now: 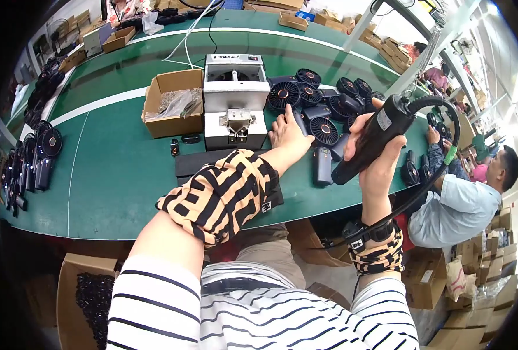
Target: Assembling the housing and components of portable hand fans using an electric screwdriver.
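While the right hand point(377, 153) is wrapped tightly around a black electric screwdriver point(371, 142), holding it tilted at about three o'clock in the view with its black cable point(445, 114) curling off the top, the left hand point(286, 129) lies open and flat, fingers spread, on the green table point(113, 175) near the centre. Its fingertips touch a cluster of small black handheld fans point(311, 96) spreading toward one o'clock. Just beside that hand, at eleven o'clock from it, stands a grey metal machine point(235, 99), with an open cardboard box point(173, 102) to its left. More black fans point(34, 157) lie at nine o'clock. Another person point(463, 195) sits at four o'clock
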`<state>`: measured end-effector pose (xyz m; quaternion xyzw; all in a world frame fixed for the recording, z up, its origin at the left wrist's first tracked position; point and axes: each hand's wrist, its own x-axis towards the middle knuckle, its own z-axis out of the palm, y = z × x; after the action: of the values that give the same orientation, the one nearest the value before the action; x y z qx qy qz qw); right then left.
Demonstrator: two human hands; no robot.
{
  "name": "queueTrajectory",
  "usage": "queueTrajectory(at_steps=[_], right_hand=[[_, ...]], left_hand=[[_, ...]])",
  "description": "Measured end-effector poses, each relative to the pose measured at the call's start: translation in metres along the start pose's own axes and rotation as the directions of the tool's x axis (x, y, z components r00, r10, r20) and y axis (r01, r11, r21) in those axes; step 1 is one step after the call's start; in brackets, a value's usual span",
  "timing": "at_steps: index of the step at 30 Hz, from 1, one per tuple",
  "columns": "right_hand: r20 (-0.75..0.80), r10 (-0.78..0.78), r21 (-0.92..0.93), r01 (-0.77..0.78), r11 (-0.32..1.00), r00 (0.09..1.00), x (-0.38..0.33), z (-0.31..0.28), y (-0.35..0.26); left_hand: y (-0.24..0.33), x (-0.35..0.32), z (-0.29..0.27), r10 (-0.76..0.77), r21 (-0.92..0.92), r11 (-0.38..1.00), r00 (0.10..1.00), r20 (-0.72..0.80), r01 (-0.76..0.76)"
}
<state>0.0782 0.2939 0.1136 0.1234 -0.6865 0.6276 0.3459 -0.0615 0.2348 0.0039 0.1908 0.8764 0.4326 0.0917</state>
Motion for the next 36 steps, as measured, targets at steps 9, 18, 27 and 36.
queueTrajectory(at_steps=[9, 18, 27, 36], right_hand=[[-0.033, 0.064, -0.100, -0.067, 0.993, 0.997, 0.007, -0.002, -0.013], [0.027, 0.015, 0.009, -0.015, 1.000, 1.000, 0.028, 0.045, -0.012], [0.163, -0.191, 0.205, 0.157, 0.966, 0.968, 0.080, 0.137, 0.031], [0.125, -0.203, 0.166, 0.182, 0.969, 0.971, 0.078, 0.158, 0.053]], left_hand=[[-0.012, -0.058, -0.046, 0.285, -0.209, 0.940, 0.958, 0.041, -0.271], [-0.072, -0.155, -0.171, 0.431, -0.004, 0.899, 0.882, 0.191, -0.439], [-0.106, -0.154, -0.154, 0.535, 0.313, 0.808, 0.844, -0.037, -0.499], [-0.110, -0.148, -0.148, 0.511, 0.273, 0.839, 0.855, -0.092, -0.471]])
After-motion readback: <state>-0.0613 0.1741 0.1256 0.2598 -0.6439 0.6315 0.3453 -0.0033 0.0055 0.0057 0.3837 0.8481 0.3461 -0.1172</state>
